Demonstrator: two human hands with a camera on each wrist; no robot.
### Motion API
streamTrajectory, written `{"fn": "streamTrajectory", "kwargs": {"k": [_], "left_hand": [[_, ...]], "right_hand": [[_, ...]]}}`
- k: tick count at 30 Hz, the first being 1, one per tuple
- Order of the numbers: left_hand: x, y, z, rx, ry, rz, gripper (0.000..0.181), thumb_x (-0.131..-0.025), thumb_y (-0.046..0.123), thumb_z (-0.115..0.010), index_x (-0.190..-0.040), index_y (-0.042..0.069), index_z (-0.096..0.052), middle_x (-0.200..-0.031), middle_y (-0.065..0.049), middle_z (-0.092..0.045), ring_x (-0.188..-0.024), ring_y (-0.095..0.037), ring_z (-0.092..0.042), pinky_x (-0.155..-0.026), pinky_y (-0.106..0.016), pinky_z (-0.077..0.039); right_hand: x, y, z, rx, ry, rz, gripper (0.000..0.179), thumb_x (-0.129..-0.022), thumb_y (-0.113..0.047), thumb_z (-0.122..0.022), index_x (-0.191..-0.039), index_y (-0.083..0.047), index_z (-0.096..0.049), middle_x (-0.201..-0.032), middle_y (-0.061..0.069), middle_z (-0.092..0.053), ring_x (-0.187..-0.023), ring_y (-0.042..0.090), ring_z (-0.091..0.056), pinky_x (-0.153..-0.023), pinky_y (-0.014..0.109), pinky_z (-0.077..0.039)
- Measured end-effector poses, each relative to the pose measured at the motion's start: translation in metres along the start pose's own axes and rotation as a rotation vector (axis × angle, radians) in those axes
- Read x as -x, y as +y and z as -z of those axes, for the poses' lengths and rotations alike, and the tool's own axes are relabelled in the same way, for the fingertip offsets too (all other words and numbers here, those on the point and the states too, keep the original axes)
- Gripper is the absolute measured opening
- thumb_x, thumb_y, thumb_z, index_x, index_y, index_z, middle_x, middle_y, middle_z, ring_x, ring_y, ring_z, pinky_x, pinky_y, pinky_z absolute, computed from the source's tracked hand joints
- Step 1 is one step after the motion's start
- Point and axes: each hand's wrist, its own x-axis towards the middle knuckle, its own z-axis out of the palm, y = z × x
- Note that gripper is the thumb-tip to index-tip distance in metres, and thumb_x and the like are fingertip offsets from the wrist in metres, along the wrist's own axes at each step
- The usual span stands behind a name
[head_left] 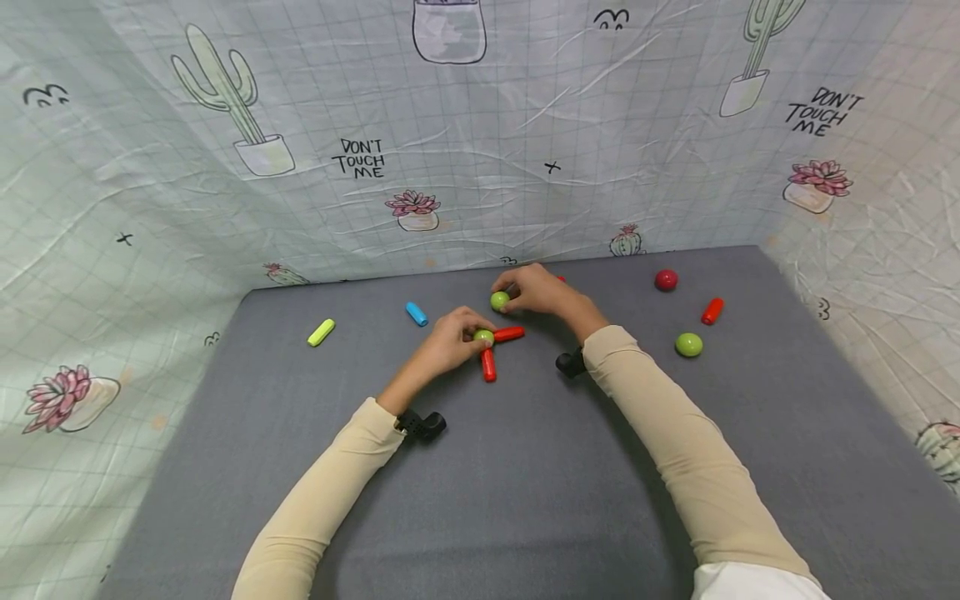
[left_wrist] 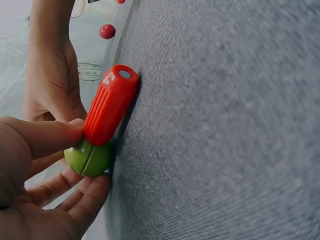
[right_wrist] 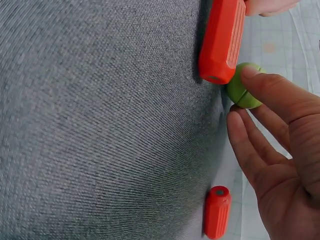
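Observation:
My left hand [head_left: 452,340] pinches a green ball [head_left: 483,337] between thumb and fingers at the table's middle. Two red ribbed rods meet at that ball: one red rod [head_left: 510,333] points right, another red rod [head_left: 489,365] points toward me. In the left wrist view, a red rod [left_wrist: 111,105] touches the grooved green ball [left_wrist: 90,161]. Farther back, my right hand [head_left: 536,289] holds a second green ball [head_left: 500,301] with thumb and fingertips. That ball [right_wrist: 242,89] appears close to the table surface in the right wrist view.
A yellow-green rod [head_left: 321,332] and a blue rod [head_left: 416,313] lie to the left. At the right are a red ball [head_left: 666,280], a red rod [head_left: 712,311] and a green ball [head_left: 688,344]. Another red rod [right_wrist: 217,212] lies beyond my right hand. Printed cloth [head_left: 487,200] hangs behind the table.

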Motion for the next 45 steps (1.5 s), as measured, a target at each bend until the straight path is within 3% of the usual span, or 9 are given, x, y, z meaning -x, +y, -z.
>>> {"fn": "streamTrajectory", "kwargs": {"k": [7,17,31,45], "left_hand": [[0.001,-0.005,0.001,0.001,0.049,0.020,0.023,-0.090,0.016,-0.080,-0.112,0.007,-0.079,-0.106,-0.010,-0.070,-0.096,-0.022,-0.066,-0.084,-0.035,-0.055],[0.001,-0.002,0.006,0.010,0.052,0.065,0.024,-0.089,0.016,-0.081,-0.112,0.008,-0.079,-0.108,-0.009,-0.072,-0.099,-0.022,-0.068,-0.084,-0.035,-0.055],[0.000,-0.002,0.006,-0.007,0.040,0.047,0.024,-0.089,0.016,-0.081,-0.112,0.008,-0.079,-0.106,-0.008,-0.071,-0.101,-0.022,-0.069,-0.087,-0.038,-0.055],[0.003,-0.004,0.005,-0.012,0.043,0.048,0.023,-0.089,0.016,-0.081,-0.111,0.009,-0.080,-0.107,-0.008,-0.071,-0.103,-0.023,-0.071,-0.087,-0.036,-0.057]], "right_hand": [[0.006,0.007,0.005,0.010,0.052,0.003,0.036,-0.087,-0.016,-0.083,-0.121,-0.007,-0.073,-0.117,0.009,-0.073,-0.105,0.026,-0.071,-0.086,0.037,-0.058],[0.033,0.016,0.018,-0.026,0.106,0.005,0.032,-0.088,-0.015,-0.082,-0.119,-0.008,-0.074,-0.115,0.008,-0.074,-0.104,0.026,-0.072,-0.088,0.037,-0.058],[0.065,0.015,0.018,-0.029,0.088,0.022,0.033,-0.088,-0.012,-0.081,-0.120,-0.006,-0.073,-0.110,0.009,-0.075,-0.101,0.023,-0.072,-0.087,0.035,-0.059],[0.072,0.016,0.009,-0.082,0.088,0.021,0.036,-0.086,-0.009,-0.083,-0.120,-0.005,-0.073,-0.112,0.009,-0.074,-0.103,0.023,-0.072,-0.087,0.034,-0.059]]}}
